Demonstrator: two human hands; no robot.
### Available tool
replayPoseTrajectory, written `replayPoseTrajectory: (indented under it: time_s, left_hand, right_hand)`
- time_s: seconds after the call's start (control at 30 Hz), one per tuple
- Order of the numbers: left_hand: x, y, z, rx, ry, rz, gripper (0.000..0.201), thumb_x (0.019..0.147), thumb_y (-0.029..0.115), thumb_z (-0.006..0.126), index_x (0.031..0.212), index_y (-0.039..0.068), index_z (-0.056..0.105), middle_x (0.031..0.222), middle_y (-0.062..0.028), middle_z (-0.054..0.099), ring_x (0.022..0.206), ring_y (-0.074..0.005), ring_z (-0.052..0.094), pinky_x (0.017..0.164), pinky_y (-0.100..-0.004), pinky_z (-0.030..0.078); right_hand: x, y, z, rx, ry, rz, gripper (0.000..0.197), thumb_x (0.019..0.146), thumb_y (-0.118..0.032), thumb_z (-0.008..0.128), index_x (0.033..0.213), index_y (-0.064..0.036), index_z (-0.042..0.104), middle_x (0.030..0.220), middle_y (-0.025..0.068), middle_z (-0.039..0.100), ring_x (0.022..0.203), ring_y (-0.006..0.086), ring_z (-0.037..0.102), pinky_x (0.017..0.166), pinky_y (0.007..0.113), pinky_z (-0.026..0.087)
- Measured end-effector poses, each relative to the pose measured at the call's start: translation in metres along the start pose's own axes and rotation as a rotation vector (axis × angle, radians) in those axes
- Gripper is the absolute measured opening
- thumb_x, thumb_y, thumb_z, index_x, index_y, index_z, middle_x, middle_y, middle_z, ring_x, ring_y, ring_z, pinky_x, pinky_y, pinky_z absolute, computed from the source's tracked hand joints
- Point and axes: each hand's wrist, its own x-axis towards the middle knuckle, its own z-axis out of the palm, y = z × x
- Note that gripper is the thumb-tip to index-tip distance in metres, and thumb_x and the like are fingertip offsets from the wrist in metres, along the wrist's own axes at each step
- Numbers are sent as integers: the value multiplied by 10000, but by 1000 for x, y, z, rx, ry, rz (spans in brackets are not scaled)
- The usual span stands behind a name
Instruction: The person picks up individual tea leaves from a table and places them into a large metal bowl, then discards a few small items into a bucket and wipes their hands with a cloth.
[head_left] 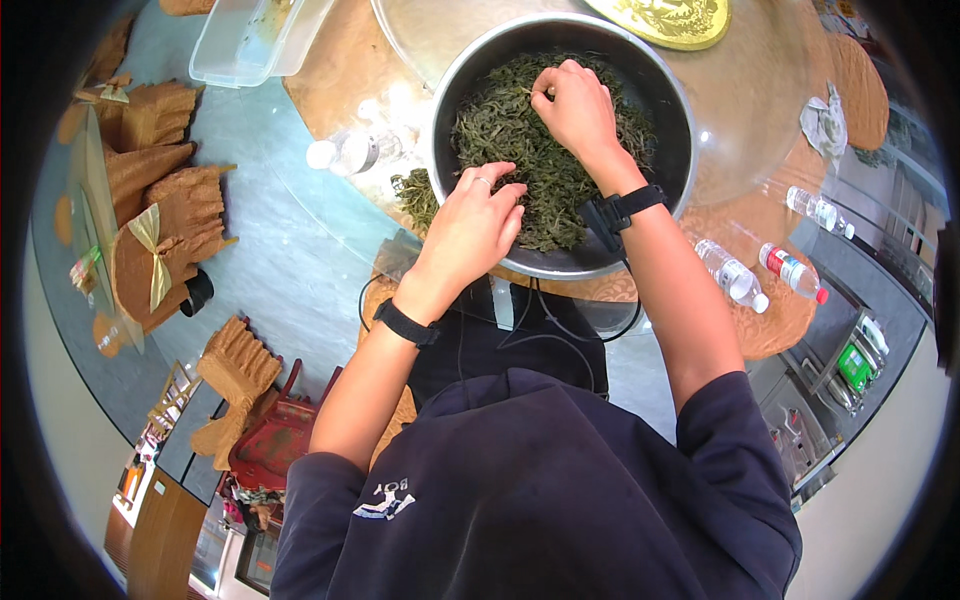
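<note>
A wide round pan (pixel 683 120) with a dark inside and a pale rim holds a heap of dried dark-green leaves (pixel 540 185). My right hand (pixel 580 110) is over the far part of the heap, its fingers curled inward in a pinch; what they hold, if anything, is hidden. Lower left, my left hand (pixel 470 225) reaches across the near-left rim, fingers apart and bent, the tips at the leaves. A smaller pile of leaves (pixel 412 195) lies outside the pan, beside my left hand. Each wrist wears a black strap.
The pan stands on a round table with a glass turntable (pixel 760 110). Clear plastic bottles (pixel 732 275) lie at the right, another bottle (pixel 358 152) at the left. A clear plastic tub (pixel 235 45) and a gold disc (pixel 670 18) are at the far side. Cables hang by my lap.
</note>
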Motion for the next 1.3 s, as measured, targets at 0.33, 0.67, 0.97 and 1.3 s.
replayPoseTrajectory:
  time_s: [0.33,0.67,0.97,1.3]
  left_hand:
    - [3,0,1,-43,-27,-33,262,973,92,683,1211,-13,711,1362,-177,632,1263,-375,597,1083,-448,503]
    - [19,6,5,-242,247,-115,246,1012,55,685,1254,12,714,1188,-129,700,882,-213,724,747,-316,591]
    - [-2,32,23,-553,109,-321,147,1002,117,747,1051,-21,748,885,-90,781,785,-121,728,730,-283,574]
    - [-48,38,37,-478,18,-210,135,1034,109,708,1047,-21,672,861,-107,732,761,-169,704,685,-314,566]
  right_hand:
    - [-4,1,1,-6,34,-5,144,901,-213,750,996,-116,798,1103,90,700,1111,315,653,976,489,499]
    - [-63,-2,-58,311,154,-243,66,865,-124,775,900,-93,727,995,68,642,1004,291,628,903,431,481]
    - [-142,-18,-74,216,55,-363,164,801,-95,786,892,-78,651,979,69,595,947,287,586,825,426,448]
    - [-192,-19,-55,314,26,-238,160,804,-86,776,875,-70,633,962,68,596,947,288,586,825,417,441]
